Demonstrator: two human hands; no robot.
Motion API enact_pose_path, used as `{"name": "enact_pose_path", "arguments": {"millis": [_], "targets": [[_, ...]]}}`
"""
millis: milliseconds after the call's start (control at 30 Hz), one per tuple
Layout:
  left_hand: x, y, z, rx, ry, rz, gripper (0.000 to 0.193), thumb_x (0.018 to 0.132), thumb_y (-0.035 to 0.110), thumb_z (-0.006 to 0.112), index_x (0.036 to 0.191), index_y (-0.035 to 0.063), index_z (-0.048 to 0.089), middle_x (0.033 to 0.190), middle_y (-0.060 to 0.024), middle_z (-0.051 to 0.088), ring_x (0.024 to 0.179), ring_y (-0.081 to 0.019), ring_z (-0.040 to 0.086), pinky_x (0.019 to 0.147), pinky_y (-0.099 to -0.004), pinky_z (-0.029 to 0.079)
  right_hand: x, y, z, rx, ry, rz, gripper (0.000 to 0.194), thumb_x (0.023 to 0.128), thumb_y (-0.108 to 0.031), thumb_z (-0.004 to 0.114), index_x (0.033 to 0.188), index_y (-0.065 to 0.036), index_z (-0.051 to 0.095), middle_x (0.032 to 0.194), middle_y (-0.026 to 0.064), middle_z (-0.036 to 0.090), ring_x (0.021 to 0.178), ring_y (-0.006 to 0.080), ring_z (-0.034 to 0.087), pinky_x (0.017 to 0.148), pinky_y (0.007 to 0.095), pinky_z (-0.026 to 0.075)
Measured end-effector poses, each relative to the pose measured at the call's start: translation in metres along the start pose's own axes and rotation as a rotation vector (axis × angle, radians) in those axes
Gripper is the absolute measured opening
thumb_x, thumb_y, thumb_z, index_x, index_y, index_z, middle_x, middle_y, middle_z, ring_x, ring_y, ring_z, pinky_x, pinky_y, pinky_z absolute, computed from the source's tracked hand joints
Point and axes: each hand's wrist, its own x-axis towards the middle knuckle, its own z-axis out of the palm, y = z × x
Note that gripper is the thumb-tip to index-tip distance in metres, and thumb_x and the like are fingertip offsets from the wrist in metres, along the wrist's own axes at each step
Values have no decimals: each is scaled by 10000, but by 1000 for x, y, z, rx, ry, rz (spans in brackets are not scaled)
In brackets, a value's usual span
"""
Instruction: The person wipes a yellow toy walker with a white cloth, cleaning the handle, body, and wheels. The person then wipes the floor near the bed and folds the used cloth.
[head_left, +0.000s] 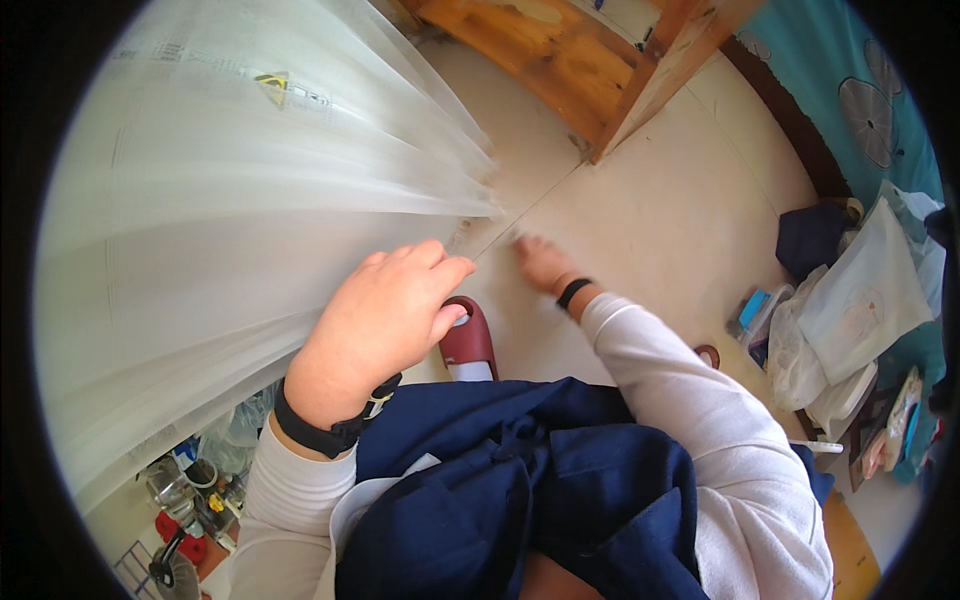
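A large translucent white curtain or sheet (225, 172) fills the left of the view, with a small yellow mark and faint printing near its top. Over its right part is my left hand (386, 311), palm down with bent fingers; whether it pinches the fabric cannot be told. My right hand (547, 262), blurred, reaches down over the pale floor, just right of the curtain's lower tip. Its fingertips are too blurred to show what they hold. Both wrists wear black bands. Below my hands lies navy cloth (517, 465) over my lap or front.
A wooden furniture frame (555, 67) stands at the top. A red slipper (469, 337) is on my foot. Plastic bags (862, 300) and containers crowd the right, beside a teal patterned cloth (817, 60). Glass and metal items (172, 487) stand at the lower left.
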Motion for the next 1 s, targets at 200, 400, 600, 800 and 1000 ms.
{"name": "enact_pose_path", "arguments": {"millis": [200,400,600,800,1000], "targets": [[3,5,1,18,-25,-33,299,835,173,752,1105,92,651,982,-108,631,957,-325,637,847,-430,518,-24,157,-156,-85,674,613,332,1062,-221,349,1199,27,522,1101,299,658,1038,458,641,886,534,530],[14,22,-5,16,16,82,305,819,163,766,1094,89,657,992,-110,640,947,-331,644,836,-434,528,-57,109,-105,-40,388,340,395,1056,-313,369,1167,35,522,1127,338,650,1008,493,639,839,534,541],[26,43,-1,0,46,135,370,808,160,761,1156,88,663,1024,-124,652,937,-379,637,821,-458,526,-107,75,-19,-158,131,191,292,1045,-203,395,1178,10,544,1172,240,606,974,401,659,830,506,563],[33,55,5,61,-41,114,282,822,169,763,1068,81,655,970,-108,643,960,-322,655,823,-426,539,-126,198,-119,-589,346,712,347,1050,-197,382,1266,24,541,1099,212,683,951,385,688,808,497,568],[46,70,1,54,-53,136,339,833,173,742,1147,74,663,1034,-131,658,949,-364,641,819,-447,528,-102,94,-33,-158,240,303,357,1040,-231,376,1196,44,542,1046,272,674,923,449,664,844,555,540]]}}
